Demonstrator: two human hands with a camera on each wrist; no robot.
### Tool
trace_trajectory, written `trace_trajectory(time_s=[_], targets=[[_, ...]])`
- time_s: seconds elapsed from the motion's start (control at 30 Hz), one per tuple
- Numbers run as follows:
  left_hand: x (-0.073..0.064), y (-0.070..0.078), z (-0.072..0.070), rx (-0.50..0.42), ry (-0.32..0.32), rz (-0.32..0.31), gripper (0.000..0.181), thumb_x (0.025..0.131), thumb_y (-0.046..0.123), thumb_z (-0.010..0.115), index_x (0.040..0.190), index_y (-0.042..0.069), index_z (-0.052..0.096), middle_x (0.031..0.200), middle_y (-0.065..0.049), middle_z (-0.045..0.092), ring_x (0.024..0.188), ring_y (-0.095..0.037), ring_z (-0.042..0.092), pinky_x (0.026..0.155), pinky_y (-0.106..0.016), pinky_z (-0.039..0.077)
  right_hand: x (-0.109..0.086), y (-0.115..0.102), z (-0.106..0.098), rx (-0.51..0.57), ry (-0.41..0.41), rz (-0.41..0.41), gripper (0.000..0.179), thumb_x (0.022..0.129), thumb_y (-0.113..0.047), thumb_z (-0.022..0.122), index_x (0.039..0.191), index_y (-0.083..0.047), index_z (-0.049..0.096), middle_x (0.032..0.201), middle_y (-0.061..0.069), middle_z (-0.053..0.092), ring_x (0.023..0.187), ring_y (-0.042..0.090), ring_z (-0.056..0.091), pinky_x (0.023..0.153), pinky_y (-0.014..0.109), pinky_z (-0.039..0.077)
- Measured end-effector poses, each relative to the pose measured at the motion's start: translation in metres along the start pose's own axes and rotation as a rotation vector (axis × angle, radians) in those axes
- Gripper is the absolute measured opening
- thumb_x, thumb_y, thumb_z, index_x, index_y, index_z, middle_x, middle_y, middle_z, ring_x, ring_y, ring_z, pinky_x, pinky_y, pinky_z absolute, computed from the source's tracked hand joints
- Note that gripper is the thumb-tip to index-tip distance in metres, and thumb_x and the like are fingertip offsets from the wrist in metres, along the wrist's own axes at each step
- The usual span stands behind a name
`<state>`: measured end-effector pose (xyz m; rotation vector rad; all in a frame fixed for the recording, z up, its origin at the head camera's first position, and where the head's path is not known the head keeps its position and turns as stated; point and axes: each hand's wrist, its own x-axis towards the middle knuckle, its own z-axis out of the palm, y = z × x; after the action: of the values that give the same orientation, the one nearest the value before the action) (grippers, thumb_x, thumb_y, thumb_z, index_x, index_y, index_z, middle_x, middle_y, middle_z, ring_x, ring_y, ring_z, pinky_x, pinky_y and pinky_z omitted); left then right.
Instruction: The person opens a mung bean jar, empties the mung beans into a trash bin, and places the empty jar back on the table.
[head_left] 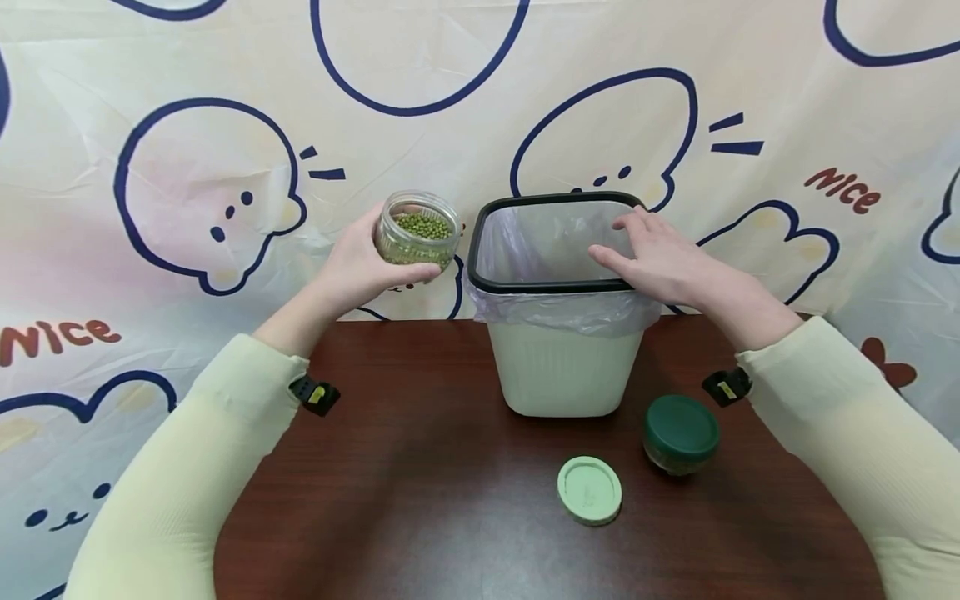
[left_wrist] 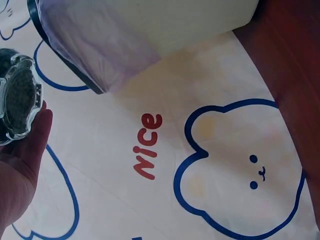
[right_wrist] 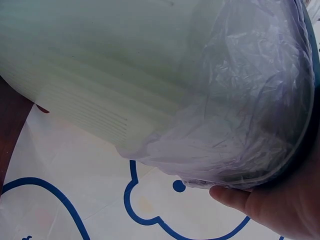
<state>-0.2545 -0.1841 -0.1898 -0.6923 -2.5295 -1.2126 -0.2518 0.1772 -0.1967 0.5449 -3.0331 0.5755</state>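
Note:
My left hand [head_left: 358, 257] holds a clear jar [head_left: 408, 250] part full of small green beans [head_left: 424, 225], its lidless mouth tipped toward the head camera. The jar is left of the bin's rim and well above the table; the left wrist view shows its base [left_wrist: 21, 95]. A pale bin [head_left: 566, 367] with a black rim [head_left: 555, 287] stands at the table's back, lined with a translucent purplish bag [head_left: 525, 242]. At the rim's right side is my right hand [head_left: 663, 258], thumb and a finger over the opening. In the right wrist view one finger [right_wrist: 230, 197] shows outside the bag.
A light green lid [head_left: 590, 490] lies on the dark wooden table [head_left: 412, 467] in front of the bin. To its right stands a jar with a dark green lid [head_left: 681, 432]. A patterned cloth [head_left: 420, 150] hangs behind the bin.

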Motion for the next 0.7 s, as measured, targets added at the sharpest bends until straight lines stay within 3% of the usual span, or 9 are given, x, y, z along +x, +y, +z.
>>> trace_trajectory(time_s=[0.27,0.53,0.7], targets=[[0.027,0.014,0.001,-0.004,-0.069,0.048,0.072,0.074,0.032,0.085,0.134,0.013,0.05,0.119,-0.001,0.059,0.105,-0.015,0.057,0.086,-0.037,0.049,0.0,0.001,-0.001,-0.001,-0.007,0.022,0.092,0.095,-0.066,0.031,0.151,0.004,0.013,0.156,0.031,-0.007,0.143,0.044,-0.001,0.111,0.061,0.009],[0.045,0.025,0.004,0.054,-0.078,0.068,0.076,0.073,0.039,0.084,0.135,0.015,0.048,0.119,0.003,0.058,0.107,-0.011,0.055,0.09,-0.035,0.046,-0.003,0.001,-0.006,-0.038,-0.003,0.026,0.098,0.091,-0.073,0.031,0.151,0.003,0.019,0.157,0.03,0.0,0.143,0.045,0.007,0.11,0.062,0.014],[0.053,0.027,0.005,0.091,-0.073,0.07,0.076,0.072,0.042,0.085,0.134,0.017,0.048,0.119,0.003,0.058,0.107,-0.011,0.054,0.09,-0.036,0.045,-0.004,0.006,-0.006,-0.006,-0.022,-0.007,0.094,0.093,-0.07,0.03,0.151,0.003,0.021,0.157,0.028,0.001,0.144,0.042,0.0,0.112,0.059,0.007]])
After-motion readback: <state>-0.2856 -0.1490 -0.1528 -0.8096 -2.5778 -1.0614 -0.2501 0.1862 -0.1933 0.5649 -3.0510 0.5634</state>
